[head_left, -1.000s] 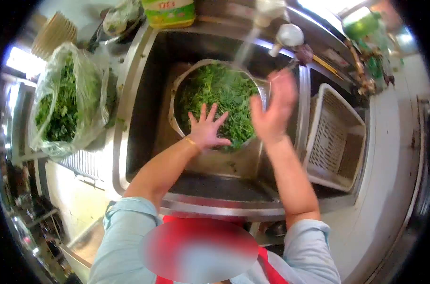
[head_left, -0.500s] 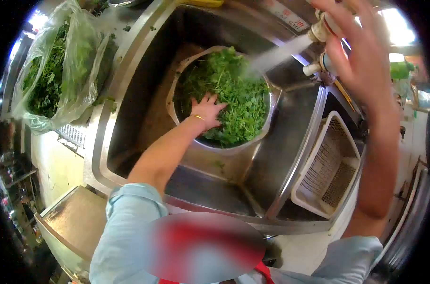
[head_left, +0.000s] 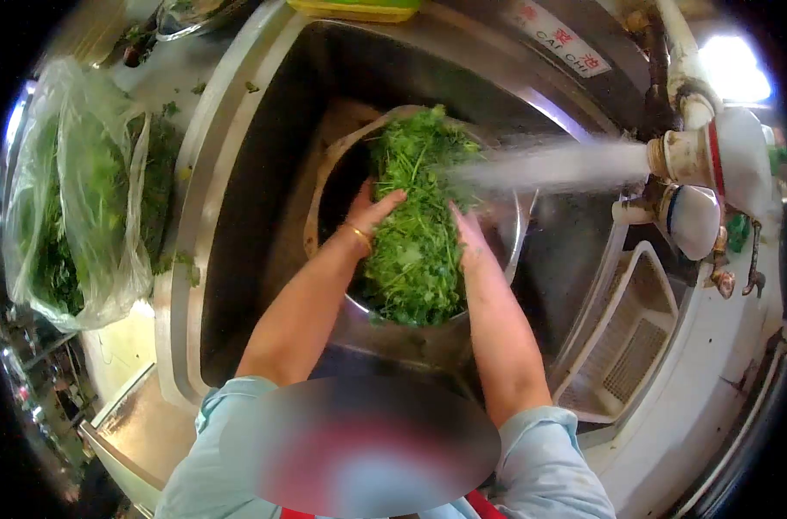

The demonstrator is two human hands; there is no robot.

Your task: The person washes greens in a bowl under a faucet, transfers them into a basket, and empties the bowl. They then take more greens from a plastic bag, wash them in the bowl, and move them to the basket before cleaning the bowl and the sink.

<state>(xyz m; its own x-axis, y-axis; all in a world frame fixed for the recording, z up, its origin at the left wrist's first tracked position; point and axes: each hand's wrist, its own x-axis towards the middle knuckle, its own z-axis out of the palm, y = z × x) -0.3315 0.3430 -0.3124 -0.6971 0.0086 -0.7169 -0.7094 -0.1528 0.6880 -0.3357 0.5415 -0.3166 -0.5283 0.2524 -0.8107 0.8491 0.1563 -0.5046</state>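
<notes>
A big heap of leafy green herbs [head_left: 415, 277], which look like coriander, is gathered between my hands over a round basin [head_left: 314, 212] in the sink. My left hand [head_left: 372, 214], with a gold bracelet at the wrist, grips the heap's left side, thumb on top and other fingers hidden. On the right side my right hand [head_left: 467, 229] presses in, its fingers partly covered by leaves and spray. A strong stream of water [head_left: 566, 164] shoots leftward from the upper tap [head_left: 683, 154] onto the herbs.
The metal sink [head_left: 246, 233] surrounds the basin. A second tap [head_left: 692, 221] sits below the running one. At right stands a white plastic basket [head_left: 623, 346]. A clear bag [head_left: 73, 199] of greens lies on the left counter, and a yellow-green container [head_left: 354, 9] is at the back.
My right hand has left the tap and come down to the right side of the herbs. My left hand now grips the heap, which is gathered narrower. The view has shifted.
</notes>
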